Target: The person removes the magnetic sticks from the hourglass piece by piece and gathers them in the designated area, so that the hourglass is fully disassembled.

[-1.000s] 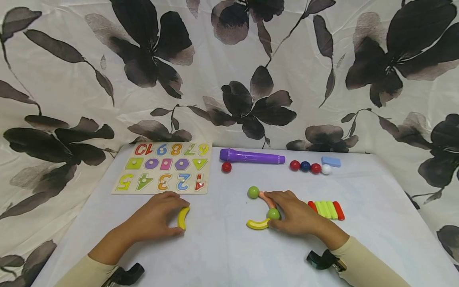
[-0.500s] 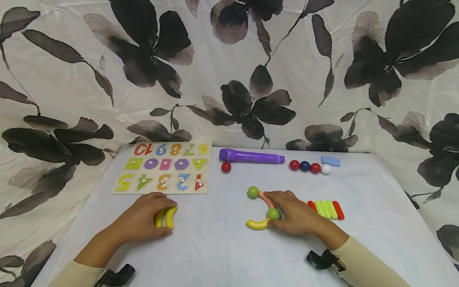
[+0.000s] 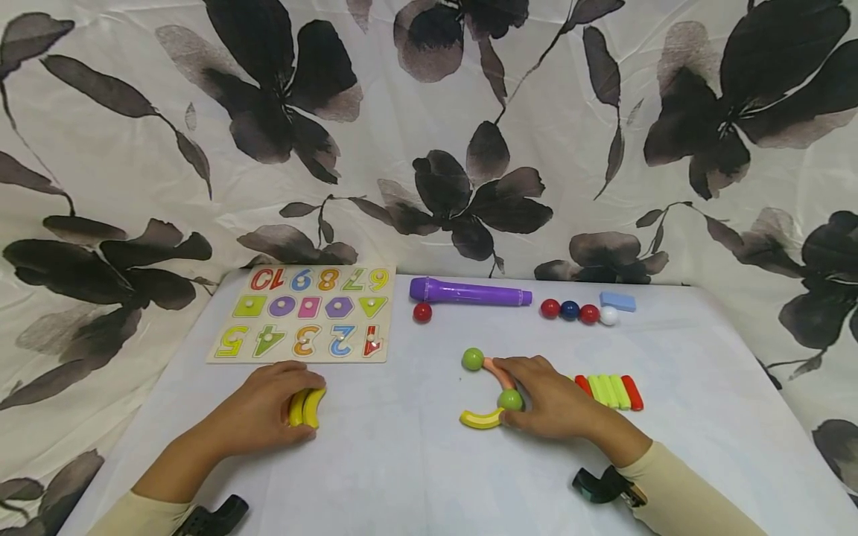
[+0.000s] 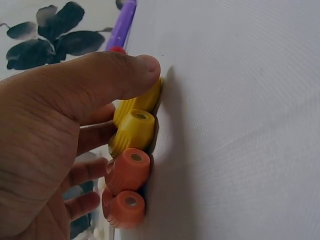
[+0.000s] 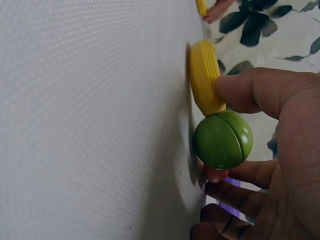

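Note:
In the head view my left hand (image 3: 251,413) pinches the outer yellow curved stick (image 3: 312,407) between thumb and fingers. A second yellow curved stick (image 4: 134,134) lies alongside it. The left wrist view also shows two orange curved sticks (image 4: 129,172), with metal discs in their ends, lined up beside the yellow ones; my hand hides them from the head. My right hand (image 3: 553,402) holds a chain on the table: its thumb is on a yellow curved stick (image 5: 204,77) joined to a green ball (image 5: 222,140). An orange curved stick (image 3: 499,374) runs under its fingers to another green ball (image 3: 473,359).
A wooden number puzzle board (image 3: 221,348) lies behind my left hand. Further back are a purple toy microphone (image 3: 471,292), a red ball (image 3: 422,313), a row of coloured balls (image 3: 570,310) and a blue block (image 3: 618,301). Red and lime sticks (image 3: 611,392) lie right of my right hand.
My left hand has drawn the yellow curved stick leftward until it lies against the other yellow one. My right hand and its chain have stayed in place.

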The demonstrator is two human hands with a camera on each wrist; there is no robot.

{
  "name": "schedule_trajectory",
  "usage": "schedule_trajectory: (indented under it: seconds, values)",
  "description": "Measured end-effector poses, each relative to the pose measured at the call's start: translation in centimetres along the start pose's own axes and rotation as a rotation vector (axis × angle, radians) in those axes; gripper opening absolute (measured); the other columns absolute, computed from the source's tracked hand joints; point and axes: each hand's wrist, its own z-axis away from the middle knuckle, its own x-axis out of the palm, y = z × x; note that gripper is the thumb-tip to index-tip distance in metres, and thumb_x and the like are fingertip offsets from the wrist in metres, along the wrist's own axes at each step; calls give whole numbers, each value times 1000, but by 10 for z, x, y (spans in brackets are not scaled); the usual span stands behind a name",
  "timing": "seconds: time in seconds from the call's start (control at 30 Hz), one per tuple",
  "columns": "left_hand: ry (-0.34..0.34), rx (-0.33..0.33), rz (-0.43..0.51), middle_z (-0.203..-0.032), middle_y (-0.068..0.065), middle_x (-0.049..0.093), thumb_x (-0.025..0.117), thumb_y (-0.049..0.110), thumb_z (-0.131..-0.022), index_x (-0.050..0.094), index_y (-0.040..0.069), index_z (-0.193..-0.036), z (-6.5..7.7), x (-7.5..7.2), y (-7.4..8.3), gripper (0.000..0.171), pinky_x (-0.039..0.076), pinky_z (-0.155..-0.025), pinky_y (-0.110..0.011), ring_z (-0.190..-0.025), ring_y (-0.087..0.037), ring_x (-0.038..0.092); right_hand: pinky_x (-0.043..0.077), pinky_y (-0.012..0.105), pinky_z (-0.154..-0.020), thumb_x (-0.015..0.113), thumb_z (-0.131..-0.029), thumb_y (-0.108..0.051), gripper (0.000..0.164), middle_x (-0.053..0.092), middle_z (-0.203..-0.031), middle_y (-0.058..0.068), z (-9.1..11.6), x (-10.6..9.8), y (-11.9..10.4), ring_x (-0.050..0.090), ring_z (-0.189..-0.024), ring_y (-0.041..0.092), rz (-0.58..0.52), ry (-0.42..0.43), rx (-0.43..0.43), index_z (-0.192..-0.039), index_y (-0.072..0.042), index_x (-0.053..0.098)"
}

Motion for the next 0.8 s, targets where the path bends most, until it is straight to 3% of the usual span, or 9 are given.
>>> schedule_trajectory:
  seconds: [0.17, 0.4, 0.57, 0.8]
  values:
    - [-4, 10, -19, -133, 4, 64, 96, 39, -68, 70, 19, -127, -3, -1, 7, 67, 30, -113, -60, -133, -32, 49, 47, 50, -105, 82, -83, -38, 81, 52, -150, 0, 0, 0, 0, 48, -129, 23, 6, 2, -6, -154, -18, 47]
    - [-1, -10, -19, -137, 3, 61, 88, 42, -79, 67, 18, -132, -20, -2, 33, 62, 29, -116, -57, -137, -29, 47, 49, 47, -101, 82, -83, -39, 81, 55, -144, -1, 0, 1, -1, 49, -123, 20, 0, 5, 8, -152, -17, 47]
    - [6, 58, -16, -134, 7, 63, 85, 37, -85, 68, 17, -130, -39, 2, 52, 52, 37, -113, -51, -132, -21, 52, 51, 47, -99, 83, -82, -37, 76, 58, -137, -1, 0, 1, -1, 50, -121, 18, -20, 10, 20, -148, -17, 49]
    - [-44, 148, 8, -132, 8, 63, 77, 34, -92, 67, 20, -130, -69, 13, 81, 42, 40, -112, -45, -130, -17, 54, 48, 50, -103, 80, -84, -29, 73, 53, -147, -3, -1, 3, 1, 48, -128, 24, -15, 15, -29, -151, -22, 49]
